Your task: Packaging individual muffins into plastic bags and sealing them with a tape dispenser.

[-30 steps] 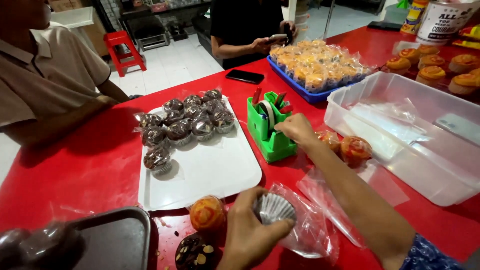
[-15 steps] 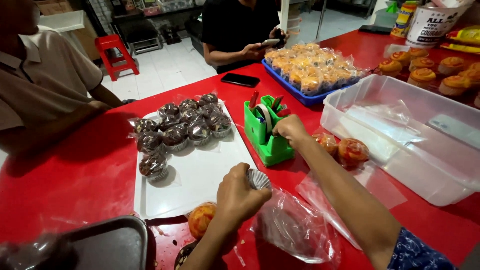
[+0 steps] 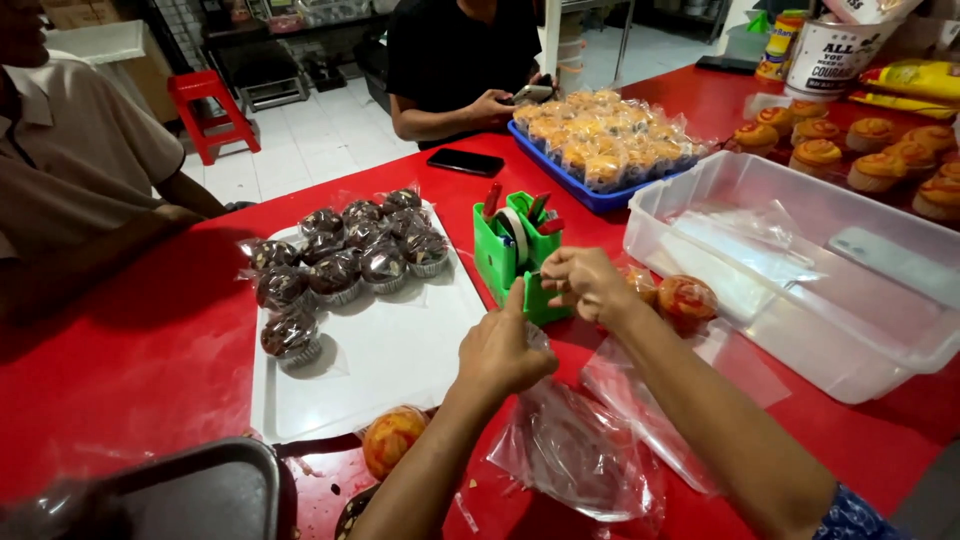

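Observation:
My left hand (image 3: pixel 505 352) is closed around a cupcake in a clear plastic bag and holds it up against the front of the green tape dispenser (image 3: pixel 512 252). The cupcake itself is mostly hidden by my fingers. My right hand (image 3: pixel 582 285) is just right of the dispenser, with its fingertips pinched on the tape at the cutter. The two hands almost touch. A white tray (image 3: pixel 400 350) to the left carries several wrapped chocolate cupcakes (image 3: pixel 340 262).
Loose clear bags (image 3: pixel 585 455) lie under my arms, and an orange muffin (image 3: pixel 394 440) sits near the front. Wrapped orange muffins (image 3: pixel 686 300) lie by a clear plastic tub (image 3: pixel 800 330). A blue tray of bagged muffins (image 3: pixel 610 140), a phone (image 3: pixel 465 162), a dark tray (image 3: pixel 200 490) and two seated people surround them.
My left hand has lifted the bagged cupcake from the front edge up to the tape dispenser. My right hand has stayed at the dispenser.

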